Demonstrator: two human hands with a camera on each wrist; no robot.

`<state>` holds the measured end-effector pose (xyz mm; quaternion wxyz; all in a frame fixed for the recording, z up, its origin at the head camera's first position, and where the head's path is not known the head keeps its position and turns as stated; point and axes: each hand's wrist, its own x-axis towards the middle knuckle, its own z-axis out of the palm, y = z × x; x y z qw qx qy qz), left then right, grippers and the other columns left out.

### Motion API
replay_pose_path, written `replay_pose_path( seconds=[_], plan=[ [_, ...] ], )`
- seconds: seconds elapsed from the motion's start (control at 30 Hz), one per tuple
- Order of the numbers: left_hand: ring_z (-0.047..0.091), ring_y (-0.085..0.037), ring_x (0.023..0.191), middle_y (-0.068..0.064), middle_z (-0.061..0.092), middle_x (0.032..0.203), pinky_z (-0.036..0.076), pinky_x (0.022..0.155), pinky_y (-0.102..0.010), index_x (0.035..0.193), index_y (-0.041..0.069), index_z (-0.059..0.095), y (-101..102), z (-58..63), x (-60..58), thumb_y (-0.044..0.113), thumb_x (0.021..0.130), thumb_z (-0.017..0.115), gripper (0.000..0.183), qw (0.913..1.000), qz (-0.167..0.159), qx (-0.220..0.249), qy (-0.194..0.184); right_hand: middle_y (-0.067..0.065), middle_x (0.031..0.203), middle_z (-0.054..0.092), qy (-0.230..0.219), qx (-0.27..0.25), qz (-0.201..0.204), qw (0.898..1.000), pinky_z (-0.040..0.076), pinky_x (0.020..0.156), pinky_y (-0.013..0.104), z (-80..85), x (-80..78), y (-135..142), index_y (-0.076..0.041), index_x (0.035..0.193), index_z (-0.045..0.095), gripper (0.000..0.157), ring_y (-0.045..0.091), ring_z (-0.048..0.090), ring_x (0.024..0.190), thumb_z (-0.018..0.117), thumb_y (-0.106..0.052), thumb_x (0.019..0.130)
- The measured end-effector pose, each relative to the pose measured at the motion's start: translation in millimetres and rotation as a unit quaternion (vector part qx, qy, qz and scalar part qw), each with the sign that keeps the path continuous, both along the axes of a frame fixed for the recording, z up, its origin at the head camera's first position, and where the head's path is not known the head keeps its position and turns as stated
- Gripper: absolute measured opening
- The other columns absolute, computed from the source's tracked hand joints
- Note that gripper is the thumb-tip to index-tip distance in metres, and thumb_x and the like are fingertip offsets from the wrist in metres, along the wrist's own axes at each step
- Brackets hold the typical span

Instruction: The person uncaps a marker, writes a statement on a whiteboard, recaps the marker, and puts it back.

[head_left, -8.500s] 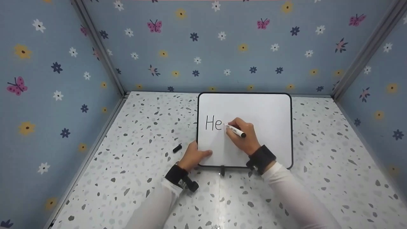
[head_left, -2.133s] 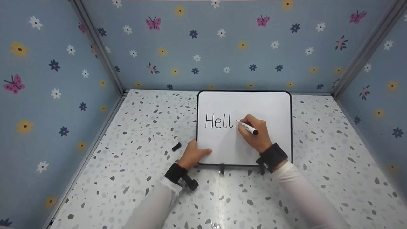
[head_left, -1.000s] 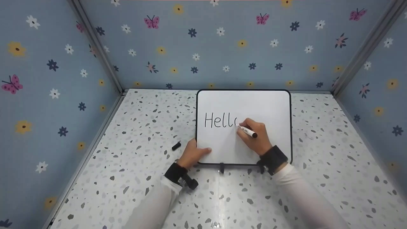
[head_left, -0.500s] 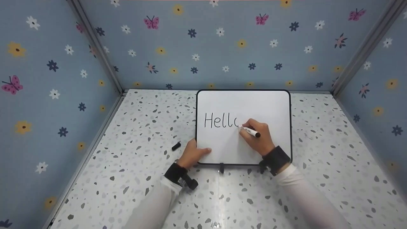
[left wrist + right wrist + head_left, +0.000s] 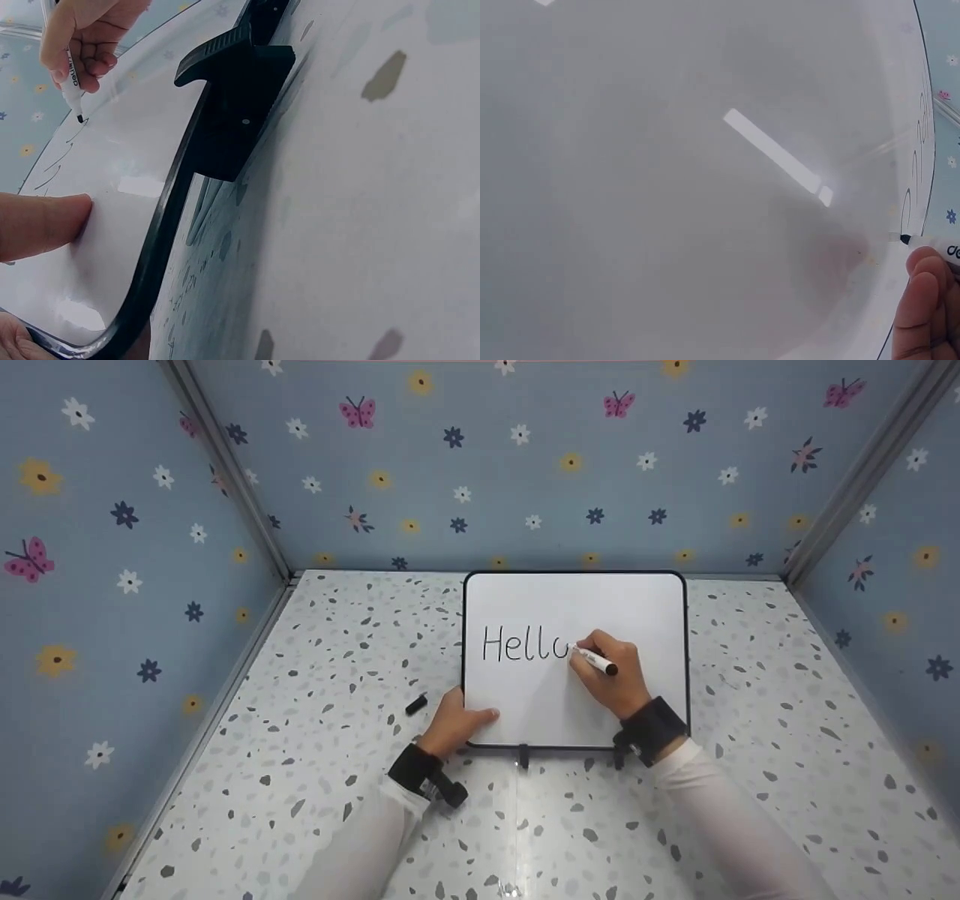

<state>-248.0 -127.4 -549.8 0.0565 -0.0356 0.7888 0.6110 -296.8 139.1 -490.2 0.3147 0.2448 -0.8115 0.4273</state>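
Observation:
A whiteboard (image 5: 525, 701) with a black frame stands tilted on the table, black handwriting (image 5: 525, 645) across its left half. The letters read "Hell" and a partly drawn round letter. My right hand (image 5: 611, 671) pinches a white marker (image 5: 598, 661), its black tip at the end of that last letter. In the left wrist view the marker (image 5: 71, 86) points down at the board. My left hand (image 5: 454, 722) grips the board's lower left corner, thumb (image 5: 45, 225) on the front face and other fingers behind the frame.
A black marker cap (image 5: 416, 704) lies on the speckled table (image 5: 337, 660) left of the board. Black stand feet (image 5: 523, 756) jut out under its lower edge; one shows large in the left wrist view. Flower-patterned walls (image 5: 495, 472) enclose the back and both sides.
Since the earliest frame, the writing has grown from "He" to "Hell" plus a curved stroke. My right hand has moved rightward with the marker; the left hand keeps its place on the board.

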Motion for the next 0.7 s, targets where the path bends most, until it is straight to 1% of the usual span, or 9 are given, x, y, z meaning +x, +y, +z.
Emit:
replay_pose_path(
  seconds=[0.1,0.23,0.4,0.53,0.7],
  plan=[
    [0.069,-0.037,0.120,-0.026,0.070,0.131,0.051,0.115,-0.053,0.135,-0.010,0.060,0.1,0.2,0.4,0.008,0.088,0.079,0.054,1.0000,-0.002,-0.003,0.001,0.010,0.064,0.069,0.005,0.001,0.001,1.000,0.034,0.055,0.018,1.5,-1.5,-1.2,-0.001,0.077,0.067,0.007,0.012,0.047,0.055,0.067,0.005,0.081],
    [0.069,-0.036,0.119,-0.026,0.071,0.131,0.051,0.115,-0.053,0.135,-0.009,0.061,-0.3,0.0,-0.2,0.007,0.088,0.078,0.053,0.9999,-0.010,0.007,0.009,0.012,0.067,0.071,-0.005,0.007,0.000,1.000,0.035,0.056,0.016,4.5,-2.4,-3.3,0.000,0.080,0.068,0.005,0.013,0.049,0.056,0.067,0.004,0.082],
    [0.069,-0.035,0.117,-0.025,0.072,0.129,0.051,0.115,-0.052,0.134,-0.007,0.062,0.1,0.3,-0.1,0.006,0.087,0.078,0.051,0.9998,-0.008,0.017,0.008,0.012,0.068,0.071,-0.015,0.011,0.004,1.000,0.036,0.057,0.017,5.9,-4.3,-5.8,0.000,0.081,0.068,0.004,0.013,0.050,0.058,0.067,0.003,0.083],
    [0.070,-0.035,0.116,-0.025,0.073,0.127,0.052,0.114,-0.052,0.133,-0.007,0.063,0.3,0.2,-0.2,0.005,0.087,0.078,0.050,0.9998,-0.005,0.017,0.007,0.012,0.068,0.071,-0.016,0.014,0.009,1.000,0.037,0.057,0.020,5.9,-5.0,-6.6,0.000,0.080,0.067,0.004,0.013,0.050,0.058,0.066,0.003,0.083],
    [0.070,-0.035,0.116,-0.025,0.073,0.128,0.053,0.113,-0.052,0.133,-0.007,0.063,-0.4,-0.4,-0.1,0.006,0.088,0.078,0.050,0.9998,-0.006,0.014,0.008,0.015,0.070,0.072,-0.013,0.026,0.015,0.999,0.040,0.056,0.025,6.4,-4.6,-8.4,0.000,0.082,0.068,0.004,0.014,0.051,0.058,0.068,0.003,0.083]
  ],
)
